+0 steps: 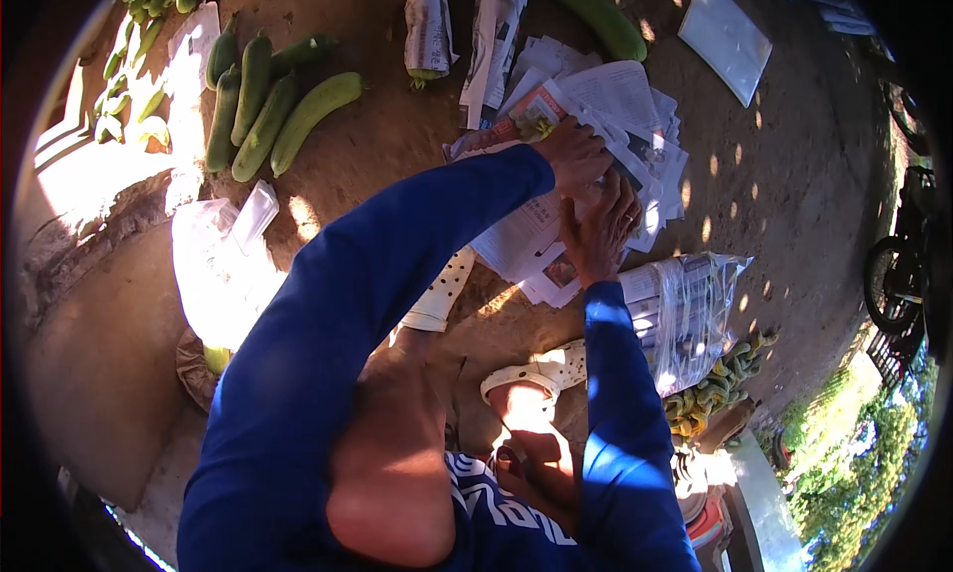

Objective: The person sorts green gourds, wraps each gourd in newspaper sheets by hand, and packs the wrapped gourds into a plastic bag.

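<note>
My left hand [575,154] and my right hand [601,226] lie close together on a spread pile of newspaper sheets [514,233]. The left hand's fingers are bent over the sheets, and the right hand, with a ring on one finger, rests just below it. Whether either hand pinches a sheet is hidden by the fingers. Beyond the pile lies a long green gourd [595,14]. A newspaper-wrapped gourd [428,32] with its green end showing lies to the left, beside a long fold of newspaper [493,51].
Several green gourds [257,114] lie on the earthen ground at left, above a white plastic bag [216,267]. A clear plastic bag [681,315] of newspaper-wrapped things sits by my right forearm, near curled greenish-yellow produce [715,390]. A whitish packet [726,42] and a motorcycle [897,285] are farther right.
</note>
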The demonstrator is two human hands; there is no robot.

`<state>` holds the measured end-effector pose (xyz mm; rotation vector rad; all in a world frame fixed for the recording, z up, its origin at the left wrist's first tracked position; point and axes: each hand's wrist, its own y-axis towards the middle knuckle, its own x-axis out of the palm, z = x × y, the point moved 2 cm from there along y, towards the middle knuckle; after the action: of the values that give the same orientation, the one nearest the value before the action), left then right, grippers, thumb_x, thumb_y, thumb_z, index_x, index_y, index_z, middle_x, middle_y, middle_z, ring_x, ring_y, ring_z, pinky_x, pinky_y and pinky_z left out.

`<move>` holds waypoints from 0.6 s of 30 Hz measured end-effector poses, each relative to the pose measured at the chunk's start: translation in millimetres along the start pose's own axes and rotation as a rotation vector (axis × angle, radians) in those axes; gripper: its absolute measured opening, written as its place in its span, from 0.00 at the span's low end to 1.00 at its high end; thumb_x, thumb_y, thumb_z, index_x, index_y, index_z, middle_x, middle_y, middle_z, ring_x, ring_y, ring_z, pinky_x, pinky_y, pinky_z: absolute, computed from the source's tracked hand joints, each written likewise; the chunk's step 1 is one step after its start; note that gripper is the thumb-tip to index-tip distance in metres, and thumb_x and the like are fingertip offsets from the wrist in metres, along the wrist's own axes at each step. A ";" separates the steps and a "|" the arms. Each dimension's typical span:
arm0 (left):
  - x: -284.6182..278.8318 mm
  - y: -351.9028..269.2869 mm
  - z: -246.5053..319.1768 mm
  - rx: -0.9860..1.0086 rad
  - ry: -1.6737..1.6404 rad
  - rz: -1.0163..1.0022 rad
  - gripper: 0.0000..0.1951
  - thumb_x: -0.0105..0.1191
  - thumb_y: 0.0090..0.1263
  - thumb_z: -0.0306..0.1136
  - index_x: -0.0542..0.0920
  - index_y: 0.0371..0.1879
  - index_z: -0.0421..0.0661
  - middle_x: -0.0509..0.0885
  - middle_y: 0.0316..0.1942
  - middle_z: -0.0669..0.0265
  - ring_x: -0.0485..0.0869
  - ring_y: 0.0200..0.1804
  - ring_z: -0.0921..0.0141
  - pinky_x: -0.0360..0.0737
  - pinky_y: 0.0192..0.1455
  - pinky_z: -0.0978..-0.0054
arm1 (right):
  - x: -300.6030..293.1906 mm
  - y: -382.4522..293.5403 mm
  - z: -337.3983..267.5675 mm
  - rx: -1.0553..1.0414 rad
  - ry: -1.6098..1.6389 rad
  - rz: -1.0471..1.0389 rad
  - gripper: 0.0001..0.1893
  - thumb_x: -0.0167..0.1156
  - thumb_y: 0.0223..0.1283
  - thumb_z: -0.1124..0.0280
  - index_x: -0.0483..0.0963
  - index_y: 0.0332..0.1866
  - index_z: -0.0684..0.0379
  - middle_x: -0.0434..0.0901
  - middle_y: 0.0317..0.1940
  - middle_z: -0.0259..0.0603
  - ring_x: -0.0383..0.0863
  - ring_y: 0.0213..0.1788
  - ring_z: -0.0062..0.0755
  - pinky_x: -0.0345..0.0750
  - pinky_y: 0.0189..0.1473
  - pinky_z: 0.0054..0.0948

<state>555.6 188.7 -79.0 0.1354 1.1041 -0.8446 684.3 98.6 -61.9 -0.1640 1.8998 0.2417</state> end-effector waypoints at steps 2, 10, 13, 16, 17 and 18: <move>-8.5 -4.6 -2.5 0.001 0.063 0.100 0.30 0.64 0.59 0.46 0.79 0.60 0.45 0.80 0.57 0.57 0.74 0.66 0.55 0.66 0.66 0.46 | 1.8 15.0 10.6 -0.010 -0.002 0.007 0.40 0.69 0.58 0.54 0.61 0.70 0.64 0.67 0.62 0.57 0.65 0.65 0.61 0.62 0.67 0.59; -9.8 -101.2 14.5 -0.022 -0.092 0.650 0.21 0.56 0.61 0.29 0.78 0.56 0.43 0.78 0.56 0.55 0.76 0.60 0.55 0.73 0.64 0.50 | -2.0 82.6 49.1 0.097 -0.050 -0.115 0.37 0.74 0.51 0.45 0.70 0.54 0.66 0.73 0.52 0.57 0.74 0.55 0.62 0.74 0.53 0.58; 2.9 -119.2 16.8 -0.152 -0.460 0.450 0.21 0.55 0.63 0.30 0.78 0.57 0.41 0.79 0.52 0.53 0.78 0.56 0.53 0.76 0.62 0.54 | -4.5 94.6 53.0 0.057 -0.068 -0.192 0.35 0.73 0.53 0.43 0.73 0.50 0.66 0.76 0.50 0.57 0.78 0.53 0.62 0.78 0.54 0.55; 9.2 -121.0 19.0 -0.231 -0.714 0.332 0.20 0.54 0.68 0.32 0.77 0.58 0.39 0.80 0.51 0.50 0.80 0.54 0.50 0.78 0.60 0.56 | -10.9 103.0 53.0 0.034 -0.060 -0.371 0.35 0.71 0.53 0.45 0.79 0.54 0.67 0.84 0.50 0.58 0.84 0.54 0.54 0.81 0.54 0.47; 8.3 -121.2 21.8 -0.257 -0.793 0.361 0.21 0.53 0.71 0.34 0.76 0.60 0.38 0.80 0.52 0.47 0.81 0.54 0.49 0.78 0.59 0.56 | -18.2 102.7 52.6 0.006 -0.051 -0.342 0.35 0.71 0.53 0.45 0.79 0.54 0.67 0.84 0.50 0.58 0.84 0.54 0.54 0.81 0.54 0.47; 6.8 -120.4 25.7 -0.301 -0.881 0.363 0.21 0.52 0.73 0.36 0.74 0.62 0.38 0.80 0.53 0.45 0.81 0.54 0.47 0.79 0.59 0.55 | -25.2 99.2 54.7 0.123 0.091 -0.411 0.33 0.70 0.53 0.44 0.81 0.50 0.67 0.85 0.45 0.57 0.86 0.49 0.56 0.82 0.51 0.48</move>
<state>496.3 89.4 -36.4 -0.2660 0.3401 -0.3255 719.7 208.1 -47.2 -0.4814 1.9166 -0.1631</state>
